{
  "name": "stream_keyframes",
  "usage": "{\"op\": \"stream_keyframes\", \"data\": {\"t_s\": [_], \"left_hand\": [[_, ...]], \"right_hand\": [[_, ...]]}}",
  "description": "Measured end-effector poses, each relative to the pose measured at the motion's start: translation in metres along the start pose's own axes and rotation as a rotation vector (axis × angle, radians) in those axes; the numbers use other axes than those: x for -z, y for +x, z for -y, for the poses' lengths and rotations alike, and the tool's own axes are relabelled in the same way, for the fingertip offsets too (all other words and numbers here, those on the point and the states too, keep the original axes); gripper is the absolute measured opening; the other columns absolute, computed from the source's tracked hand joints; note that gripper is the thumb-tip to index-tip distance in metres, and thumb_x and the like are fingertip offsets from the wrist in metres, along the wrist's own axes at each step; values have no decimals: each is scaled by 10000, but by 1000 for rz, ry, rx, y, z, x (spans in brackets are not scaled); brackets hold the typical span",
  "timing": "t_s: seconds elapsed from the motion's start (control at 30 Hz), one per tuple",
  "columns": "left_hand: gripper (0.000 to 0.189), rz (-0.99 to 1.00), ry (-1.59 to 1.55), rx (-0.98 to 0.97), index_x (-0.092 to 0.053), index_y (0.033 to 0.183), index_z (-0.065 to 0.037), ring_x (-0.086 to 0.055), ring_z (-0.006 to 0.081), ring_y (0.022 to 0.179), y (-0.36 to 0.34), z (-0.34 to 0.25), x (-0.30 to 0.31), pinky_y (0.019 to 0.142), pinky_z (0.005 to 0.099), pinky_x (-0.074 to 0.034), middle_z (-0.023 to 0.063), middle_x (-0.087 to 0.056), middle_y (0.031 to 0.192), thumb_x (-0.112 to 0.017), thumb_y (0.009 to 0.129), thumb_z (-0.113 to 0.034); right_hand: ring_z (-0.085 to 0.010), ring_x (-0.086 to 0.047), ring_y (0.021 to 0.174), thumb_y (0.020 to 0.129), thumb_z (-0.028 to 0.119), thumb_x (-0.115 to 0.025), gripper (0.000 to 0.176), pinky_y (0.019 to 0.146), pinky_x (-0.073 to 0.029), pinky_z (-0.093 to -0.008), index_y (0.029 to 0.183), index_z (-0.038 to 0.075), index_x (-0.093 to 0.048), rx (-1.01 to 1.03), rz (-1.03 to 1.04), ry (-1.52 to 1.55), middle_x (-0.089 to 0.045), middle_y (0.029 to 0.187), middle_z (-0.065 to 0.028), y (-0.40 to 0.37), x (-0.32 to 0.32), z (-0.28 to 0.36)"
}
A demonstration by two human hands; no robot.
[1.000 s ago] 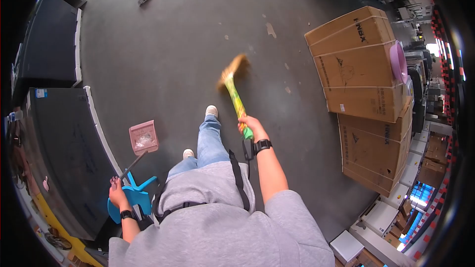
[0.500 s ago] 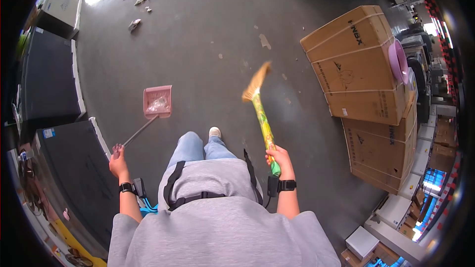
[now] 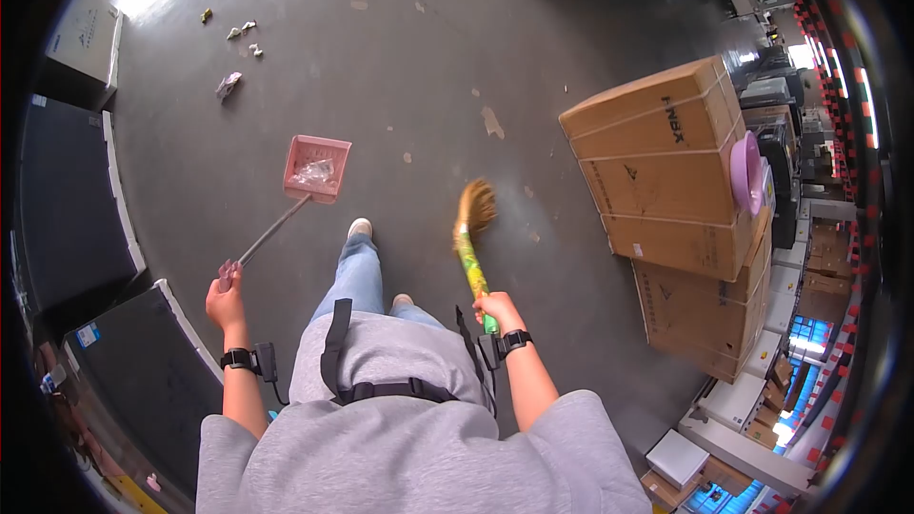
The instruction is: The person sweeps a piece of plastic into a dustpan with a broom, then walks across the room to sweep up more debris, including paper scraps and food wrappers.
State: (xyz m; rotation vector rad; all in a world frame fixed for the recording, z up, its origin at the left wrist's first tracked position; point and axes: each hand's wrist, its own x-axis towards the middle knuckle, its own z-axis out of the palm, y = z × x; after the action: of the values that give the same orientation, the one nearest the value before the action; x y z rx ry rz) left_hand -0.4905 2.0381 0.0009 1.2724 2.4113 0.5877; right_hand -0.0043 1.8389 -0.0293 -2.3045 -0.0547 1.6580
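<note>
My left hand (image 3: 227, 297) is wrapped round the top end of a long-handled pink dustpan (image 3: 301, 192). Crumpled clear plastic (image 3: 314, 171) lies in its pan, which is out ahead of me to the left. In my right hand (image 3: 499, 308) is the green end of a broom (image 3: 469, 262) with a yellow patterned handle. Its straw bristles point forward over the grey floor, to the right of the dustpan. Further ahead on the left, a crumpled wrapper (image 3: 228, 86) and several small scraps (image 3: 242, 29) lie scattered on the floor.
Tied cardboard boxes (image 3: 657, 167) stand on the right, with a pink basin (image 3: 747, 173) against their side. Dark box-like units (image 3: 71, 190) with white edges line the left. A white box (image 3: 677, 457) sits at lower right. Pale patches (image 3: 491, 122) mark the floor.
I have stepped forward, with the other foot now ahead. The broom has swung left and closer to me, its bristles turned. The dustpan has come along, and the scraps appear nearer.
</note>
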Motion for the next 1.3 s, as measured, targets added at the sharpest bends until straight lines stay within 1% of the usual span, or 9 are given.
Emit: {"op": "stream_keyframes", "data": {"t_s": [0.1,0.13,0.37,0.57,0.87,0.97,1.0,1.1,1.3], "left_hand": [[448,27,85,-43,-625,670,-86,-570,207,570,35,-31,-9,554,350,-437,54,-594,608,-730,714,-519],[449,38,114,-74,-619,666,-84,-568,221,567,46,-41,-14,551,357,-436,61,-594,610,-727,714,-517],[495,59,180,-146,-587,642,-69,-547,278,562,90,-106,-56,541,393,-425,88,-586,616,-700,720,-544],[455,23,226,-204,-630,684,-80,-597,299,617,105,-167,-101,579,406,-457,110,-626,663,-701,716,-528],[388,6,-29,-282,-714,800,-95,-663,204,711,105,-308,-153,657,342,-498,62,-707,783,-726,736,-478],[384,53,131,-191,-721,812,-94,-663,190,713,107,-383,-163,671,322,-496,60,-708,789,-733,735,-471],[383,58,12,-258,-725,811,-97,-659,174,709,108,-401,-174,673,316,-494,56,-706,778,-738,731,-472],[376,75,73,-235,-727,827,-101,-656,170,702,108,-455,-193,671,311,-492,51,-706,771,-739,730,-464],[395,107,40,-356,-727,884,-97,-674,172,784,163,-534,-287,723,317,-502,49,-719,849,-732,733,-462]], "right_hand": [[-137,-573,498,776,54,-629,87,452,-477,-271,837,2,-594,-64,173,227,-598,654,-69,-4,5,61],[-118,-562,506,806,88,-632,133,448,-475,-228,905,17,-578,-84,209,374,-601,715,-79,-13,6,78],[-112,-563,519,844,109,-603,209,443,-475,-224,1043,53,-573,66,169,455,-594,738,-69,-42,14,147],[-107,-571,526,854,128,-599,255,443,-485,-224,1097,59,-558,112,195,618,-595,725,-56,-33,94,209],[-121,-567,531,837,85,-589,190,453,-482,-245,1015,25,-554,197,180,708,-582,715,-71,31,230,310],[-128,-568,529,834,92,-590,168,450,-479,-254,982,23,-549,166,167,778,-583,717,-75,48,274,334],[-139,-570,527,833,94,-599,156,449,-481,-268,958,20,-540,169,178,808,-583,712,-80,55,285,343],[-147,-570,522,832,94,-611,164,449,-485,-281,954,16,-536,149,125,713,-582,707,-84,71,302,378],[-125,-556,530,839,69,-607,132,458,-481,-257,942,19,-542,148,139,705,-560,694,-56,125,347,446]]}}
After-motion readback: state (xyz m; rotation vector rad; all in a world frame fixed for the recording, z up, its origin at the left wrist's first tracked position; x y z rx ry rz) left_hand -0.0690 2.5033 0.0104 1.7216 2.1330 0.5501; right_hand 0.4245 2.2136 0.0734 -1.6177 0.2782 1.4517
